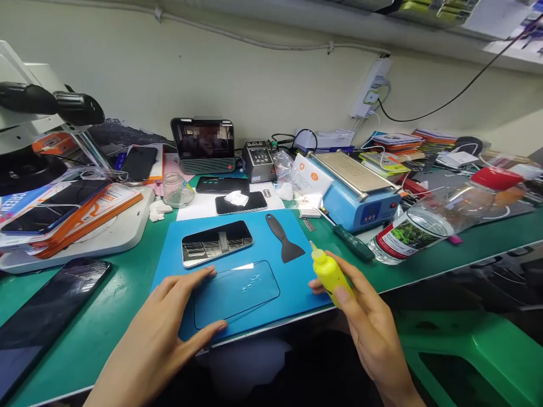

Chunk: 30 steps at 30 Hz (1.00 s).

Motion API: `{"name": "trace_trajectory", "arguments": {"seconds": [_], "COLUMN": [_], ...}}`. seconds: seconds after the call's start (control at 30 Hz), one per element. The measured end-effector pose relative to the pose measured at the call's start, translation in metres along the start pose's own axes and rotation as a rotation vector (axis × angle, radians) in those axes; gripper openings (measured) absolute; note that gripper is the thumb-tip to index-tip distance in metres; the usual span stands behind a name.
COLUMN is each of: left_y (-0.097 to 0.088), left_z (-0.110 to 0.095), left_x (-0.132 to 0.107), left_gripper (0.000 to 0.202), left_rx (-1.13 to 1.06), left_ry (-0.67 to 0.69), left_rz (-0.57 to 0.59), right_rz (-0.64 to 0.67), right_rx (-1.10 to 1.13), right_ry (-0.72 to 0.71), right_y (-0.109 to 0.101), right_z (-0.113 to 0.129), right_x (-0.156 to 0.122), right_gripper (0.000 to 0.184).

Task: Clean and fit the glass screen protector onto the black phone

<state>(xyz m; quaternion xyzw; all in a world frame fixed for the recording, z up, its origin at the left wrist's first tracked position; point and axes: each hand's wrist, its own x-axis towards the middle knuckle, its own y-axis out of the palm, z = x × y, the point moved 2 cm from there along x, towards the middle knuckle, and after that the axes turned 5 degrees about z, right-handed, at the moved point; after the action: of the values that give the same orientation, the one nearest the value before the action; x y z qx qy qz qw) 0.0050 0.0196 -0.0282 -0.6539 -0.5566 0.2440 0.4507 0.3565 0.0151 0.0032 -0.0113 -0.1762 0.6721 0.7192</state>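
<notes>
My left hand [169, 316] lies open on the blue mat [292, 288], with thumb and fingers bracketing the left end of a clear glass panel [237, 291] that has a few droplets on it. My right hand [360, 308] is closed around a small yellow squeeze bottle [327, 272], nozzle pointing up and left, just off the mat's right edge. A phone [216, 242] with a reflective screen lies on the mat behind the glass. A black plastic scraper [283, 237] rests to its right.
A blue heating plate machine [354, 192], a green-handled screwdriver [352, 243] and a tipped plastic bottle [441, 217] sit to the right. A dark phone [46, 316] lies at left, near stacked phone boxes [63, 212]. A glass jar [177, 189] and small screen [203, 144] stand behind.
</notes>
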Motion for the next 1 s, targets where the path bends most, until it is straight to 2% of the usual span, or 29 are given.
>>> {"name": "trace_trajectory", "arguments": {"seconds": [0.23,0.37,0.5,0.63,0.7,0.77,0.8,0.83,0.9,0.93,1.0], "left_y": [-0.001,-0.002,-0.005,-0.007,-0.008,-0.008,-0.007,-0.007,-0.006,-0.006,-0.005], "left_z": [0.000,-0.003,-0.006,-0.009,-0.009,-0.009,-0.009,-0.009,-0.009,-0.009,-0.009], "left_x": [-0.002,-0.001,0.002,0.004,0.004,0.004,0.004,0.004,0.004,0.004,0.004], "left_gripper": [0.065,0.067,0.065,0.059,0.059,0.059,0.060,0.060,0.060,0.061,0.062], "left_rx": [-0.037,-0.026,-0.010,-0.038,-0.055,-0.069,-0.079,-0.090,-0.111,-0.123,-0.149], "left_ry": [0.011,0.079,0.105,0.118,0.127,0.116,0.109,0.103,0.097,0.094,0.090], "left_rz": [-0.031,-0.078,-0.136,-0.175,-0.166,-0.150,-0.142,-0.133,-0.118,-0.111,-0.101], "right_rz": [-0.223,-0.254,-0.272,-0.377,-0.486,-0.506,-0.447,-0.321,0.015,0.145,0.311], "right_rx": [-0.028,-0.054,-0.154,-0.340,-0.426,-0.504,-0.546,-0.597,-0.691,-0.728,-0.800], "right_ry": [-0.003,-0.041,-0.087,-0.243,-0.417,-0.591,-0.647,-0.670,-0.637,-0.599,-0.501], "right_y": [-0.033,-0.041,-0.040,-0.034,-0.028,-0.013,-0.001,0.014,0.050,0.068,0.100], "right_z": [-0.020,-0.033,-0.040,-0.023,-0.004,0.018,0.028,0.036,0.045,0.046,0.045], "right_x": [0.032,0.053,0.054,0.042,0.037,0.040,0.048,0.059,0.093,0.115,0.161], "right_gripper": [0.054,0.058,0.056,0.057,0.063,0.060,0.053,0.043,0.024,0.023,0.021]}}
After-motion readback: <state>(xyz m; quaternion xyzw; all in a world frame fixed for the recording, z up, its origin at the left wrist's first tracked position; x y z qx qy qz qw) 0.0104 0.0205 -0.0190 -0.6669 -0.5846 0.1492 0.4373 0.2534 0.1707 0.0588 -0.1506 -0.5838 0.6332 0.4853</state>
